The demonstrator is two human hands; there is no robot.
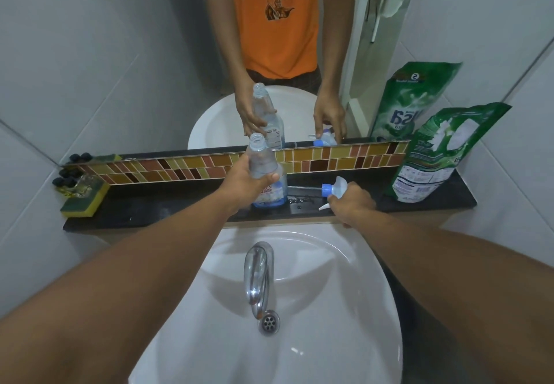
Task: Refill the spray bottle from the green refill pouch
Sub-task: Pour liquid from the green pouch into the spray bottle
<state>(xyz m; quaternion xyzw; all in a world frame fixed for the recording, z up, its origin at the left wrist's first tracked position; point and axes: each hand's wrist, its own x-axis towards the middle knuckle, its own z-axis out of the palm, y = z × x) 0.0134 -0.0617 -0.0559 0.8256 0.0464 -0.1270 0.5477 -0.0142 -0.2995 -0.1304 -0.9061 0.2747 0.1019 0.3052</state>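
Note:
A clear spray bottle [263,168] with its neck open stands on the black ledge [168,208] behind the sink. My left hand [245,184] grips it around the middle. To its right lies the spray head [335,189], white with a blue collar, its dip tube pointing left towards the bottle. My right hand [352,204] holds this spray head down at the ledge. The green refill pouch [440,156] leans upright against the wall at the ledge's right end, a short way right of my right hand.
A white sink [344,308] with a chrome tap [257,275] lies below the ledge. A yellow-green sponge [85,202] and small dark-capped bottles [67,178] sit at the ledge's left end. A mirror above the tile strip [344,159] reflects everything.

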